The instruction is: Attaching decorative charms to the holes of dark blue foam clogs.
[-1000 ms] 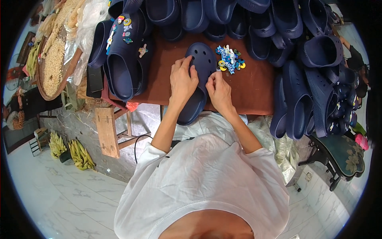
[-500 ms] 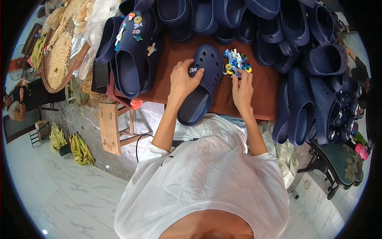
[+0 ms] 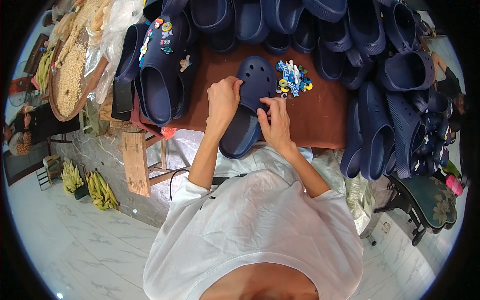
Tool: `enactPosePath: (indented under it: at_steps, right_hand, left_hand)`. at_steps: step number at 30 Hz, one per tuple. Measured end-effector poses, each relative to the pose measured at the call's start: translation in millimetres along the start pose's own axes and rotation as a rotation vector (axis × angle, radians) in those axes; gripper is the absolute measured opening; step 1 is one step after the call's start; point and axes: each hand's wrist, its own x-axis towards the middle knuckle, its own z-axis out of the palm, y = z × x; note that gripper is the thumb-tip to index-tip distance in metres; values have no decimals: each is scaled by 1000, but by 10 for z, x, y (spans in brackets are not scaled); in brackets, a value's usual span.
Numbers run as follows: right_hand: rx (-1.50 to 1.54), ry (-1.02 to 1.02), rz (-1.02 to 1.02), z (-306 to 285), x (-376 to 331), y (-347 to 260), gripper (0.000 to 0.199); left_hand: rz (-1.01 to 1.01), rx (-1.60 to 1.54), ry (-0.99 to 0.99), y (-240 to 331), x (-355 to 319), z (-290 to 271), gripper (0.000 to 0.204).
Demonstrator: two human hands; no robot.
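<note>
A dark blue clog [image 3: 254, 75] with round holes lies on the brown-covered table, its toe pointing away from me. My left hand [image 3: 223, 103] is closed on the left side of its upper, fingertips bent over the edge. My right hand [image 3: 276, 121] has its curled fingers and thumb at the right rim of the foot opening; any small piece between them cannot be made out. Just right of the toe sits a pile of colourful shoe charms [image 3: 294, 80]. No charm shows on this clog's upper, part of which my left fingers cover.
Several dark blue clogs are stacked along the back and right [image 3: 377, 132]. At the left stands a clog decorated with charms [image 3: 162, 75], and a loose charm [image 3: 185, 63] beside it. Farther left are a tray of pale kernels [image 3: 70, 82] and a wooden stool [image 3: 136, 164].
My right hand has moved left from the charm pile to the clog. My left hand has shifted slightly, and the small charm seen near its fingers is now out of sight.
</note>
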Motion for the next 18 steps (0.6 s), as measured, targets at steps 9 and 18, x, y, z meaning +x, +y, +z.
enactPosePath:
  at_steps: [9,18]
  right_hand:
    - [-2,38,3,7,-20,19,31]
    - [226,148,-16,-126,176,-11,44]
  left_hand:
    - [-119,-181,40,-296,22,84,19]
    - [120,-409,23,475,-101,41,12]
